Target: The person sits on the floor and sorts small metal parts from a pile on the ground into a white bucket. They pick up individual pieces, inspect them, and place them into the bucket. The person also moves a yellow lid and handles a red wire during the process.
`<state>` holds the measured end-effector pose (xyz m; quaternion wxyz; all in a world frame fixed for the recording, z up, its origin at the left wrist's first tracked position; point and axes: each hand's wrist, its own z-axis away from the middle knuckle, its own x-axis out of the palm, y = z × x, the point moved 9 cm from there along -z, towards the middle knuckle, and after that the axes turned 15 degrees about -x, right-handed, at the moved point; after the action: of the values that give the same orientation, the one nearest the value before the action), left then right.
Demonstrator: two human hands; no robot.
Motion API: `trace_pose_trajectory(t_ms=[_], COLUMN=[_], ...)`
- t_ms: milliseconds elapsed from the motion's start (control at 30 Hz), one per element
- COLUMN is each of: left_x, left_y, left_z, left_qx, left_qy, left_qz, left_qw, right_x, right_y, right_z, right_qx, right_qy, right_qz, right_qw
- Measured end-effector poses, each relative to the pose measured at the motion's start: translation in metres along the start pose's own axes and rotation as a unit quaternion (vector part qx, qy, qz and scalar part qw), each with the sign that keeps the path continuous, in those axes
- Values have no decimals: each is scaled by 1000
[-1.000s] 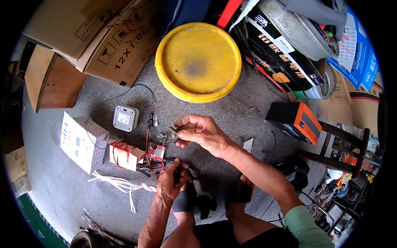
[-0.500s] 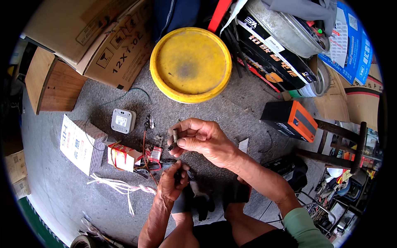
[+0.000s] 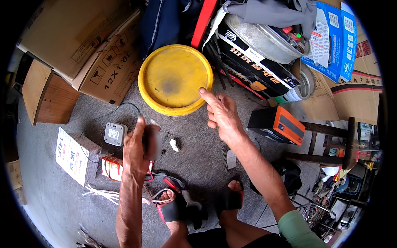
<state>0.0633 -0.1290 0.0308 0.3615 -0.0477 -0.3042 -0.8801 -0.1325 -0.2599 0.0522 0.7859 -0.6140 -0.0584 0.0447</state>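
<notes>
My left hand (image 3: 134, 146) is closed around a dark, round roll of tape (image 3: 152, 142), blurred by motion and seen nearly edge-on. Up and to the right of it, my right hand (image 3: 224, 113) hovers in front of the yellow lid's lower right rim. One of its fingers points up and left while the others curl in; whether anything small sits in them I cannot make out. Below my left hand lie a red and white small box (image 3: 113, 167) and a red-handled tool (image 3: 171, 183) by my left foot. A crumpled white scrap (image 3: 174, 144) rests between the hands.
A round yellow lid (image 3: 175, 78) stands ahead. Cardboard boxes (image 3: 107, 78) and a curved wooden piece (image 3: 58, 97) are at left, with a white box (image 3: 76, 157) and grey square device (image 3: 115, 134). At right are a black-orange battery (image 3: 279, 126) and a wooden stool (image 3: 331, 142).
My hands have moved apart and away from me. The small metal cylinder in my right hand no longer shows. The roll of tape has appeared in my left hand. The view has shifted slightly.
</notes>
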Motion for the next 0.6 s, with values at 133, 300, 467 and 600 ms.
trace_pose_trajectory(t_ms=[133, 300, 467, 600], left_x=[19, 19, 17, 23], left_y=[42, 61, 83, 86], left_z=[-4, -2, -2, 4], left_qx=[58, 98, 149, 155], left_qy=[-3, 47, 79, 68], left_qz=[-90, -186, -259, -273], left_qw=[994, 977, 951, 947], right_x=[1, -5, 8, 6], right_y=[-21, -30, -60, -64], right_z=[-17, -29, -31, -26], right_qx=[-101, -96, -143, -97], right_qy=[-38, -54, -101, -88], right_qz=[149, 281, 413, 280], right_qw=[983, 953, 894, 951])
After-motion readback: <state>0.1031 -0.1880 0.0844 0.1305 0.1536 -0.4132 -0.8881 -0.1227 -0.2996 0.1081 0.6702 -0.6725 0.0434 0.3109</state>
